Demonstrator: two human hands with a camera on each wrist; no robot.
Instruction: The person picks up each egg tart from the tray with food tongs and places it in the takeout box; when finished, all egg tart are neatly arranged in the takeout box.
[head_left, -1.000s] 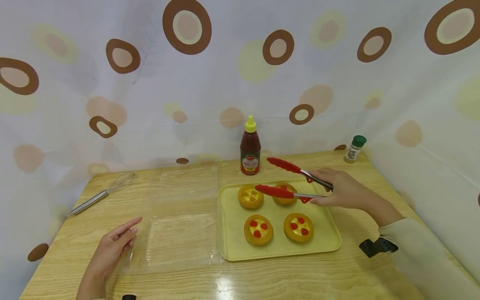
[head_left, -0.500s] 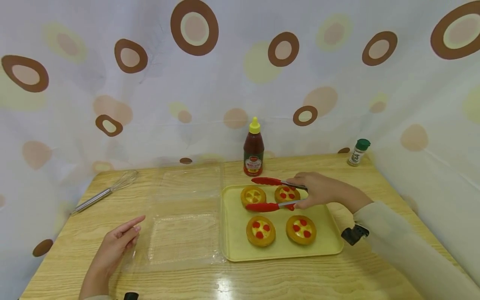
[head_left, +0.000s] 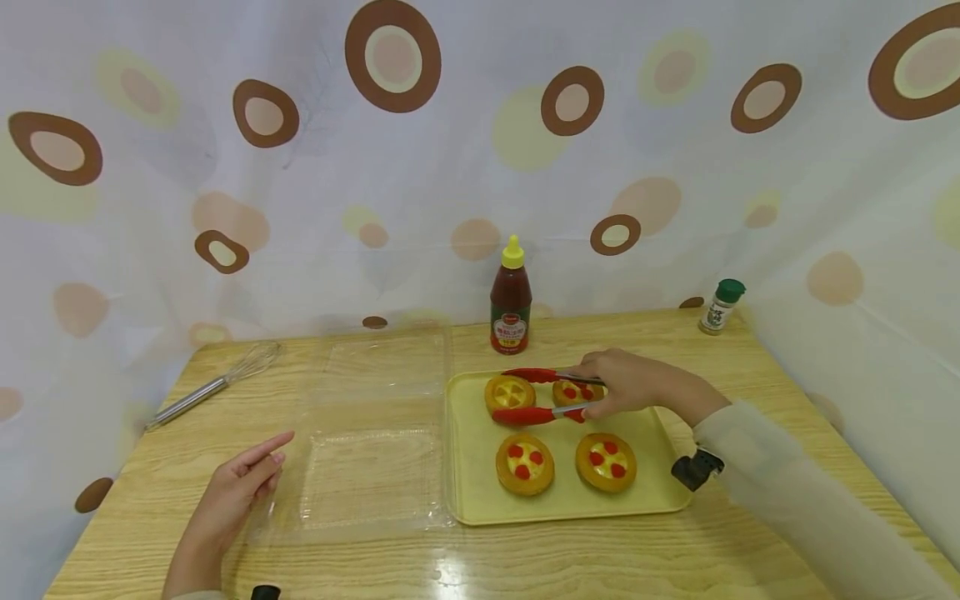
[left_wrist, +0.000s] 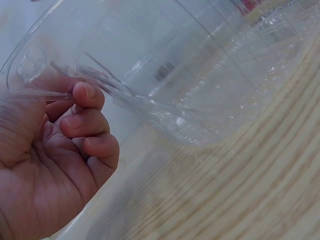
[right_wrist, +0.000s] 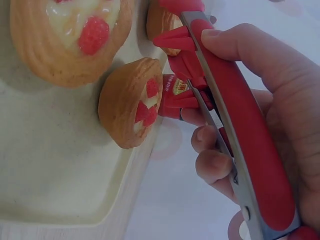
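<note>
Head view shows your right hand [head_left: 630, 385] gripping red-tipped metal tongs [head_left: 542, 395] over the far end of the pale yellow rectangular tray [head_left: 471, 492]. The tong arms are spread, one on each side of the far-left round golden tart [head_left: 509, 393], which has a yellow filling; the far-right tart with red pieces [head_left: 572, 392] lies just beside your fingers. Two more red-topped tarts [head_left: 525, 463] sit at the near end of the tray, apart from the tongs.

Your left hand [head_left: 232, 492] rests on the wooden worktop [head_left: 600, 558] with loosely curled fingers touching the edge of the clear plastic clamshell container [head_left: 367, 433]; the left wrist view suggests the thumb and fingers may be pinching its rim [left_wrist: 75, 87], though the clear plastic makes that hard to judge.

Behind the tray stands a dark red sauce bottle with a yellow cap [head_left: 511, 296]; its label carries writing too small to read. A small green-capped shaker [head_left: 718, 306] and a metal whisk [head_left: 213, 383] lie well apart.
</note>
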